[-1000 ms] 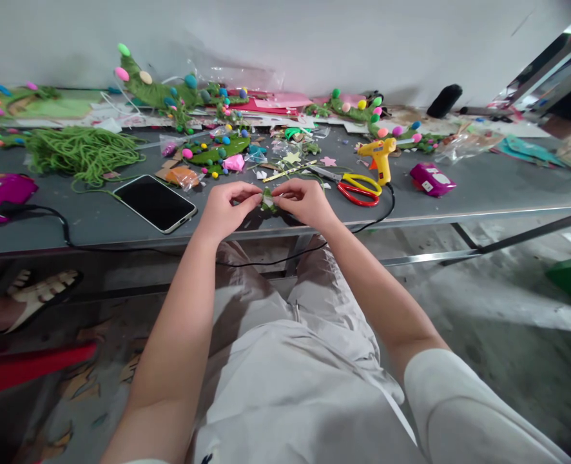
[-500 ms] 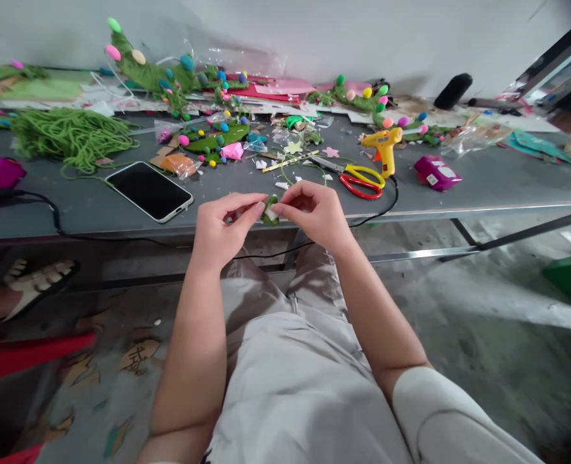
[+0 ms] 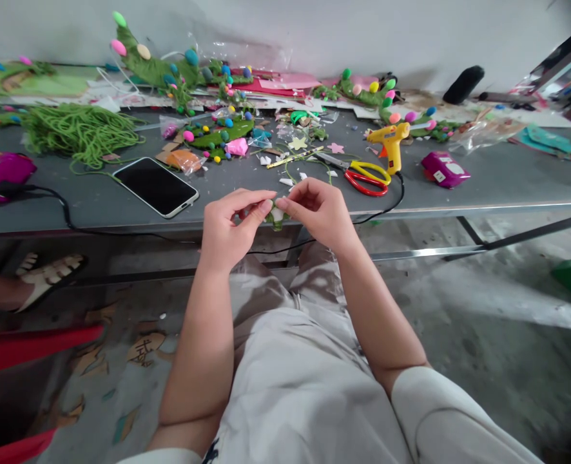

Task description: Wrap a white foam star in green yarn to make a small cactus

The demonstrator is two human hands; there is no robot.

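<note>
A small green piece with a white patch (image 3: 277, 222) is pinched between both my hands, just off the table's front edge. My left hand (image 3: 234, 225) grips its left side with thumb and forefinger. On the other side, my right hand (image 3: 317, 209) pinches it the same way; its exact shape is mostly covered by my fingers. Scissors (image 3: 367, 177) with red and yellow handles lie just beyond my right hand, near a yellow glue gun (image 3: 390, 145). To the left of my left hand a phone (image 3: 156, 187) rests on the grey table (image 3: 247, 175).
Green yarn (image 3: 80, 132) is heaped at the left. Decorated green crafts with coloured balls (image 3: 222, 135) lie farther back among scraps. A black cable (image 3: 66, 209) runs along the front edge. Purple packs (image 3: 445, 169) sit at both sides. Another person's sandalled foot (image 3: 48, 280) shows lower left.
The whole view has shifted slightly, so table things appear farther right. Both my hands still pinch the green piece, which looks slightly turned, with a bit of it hanging lower.
</note>
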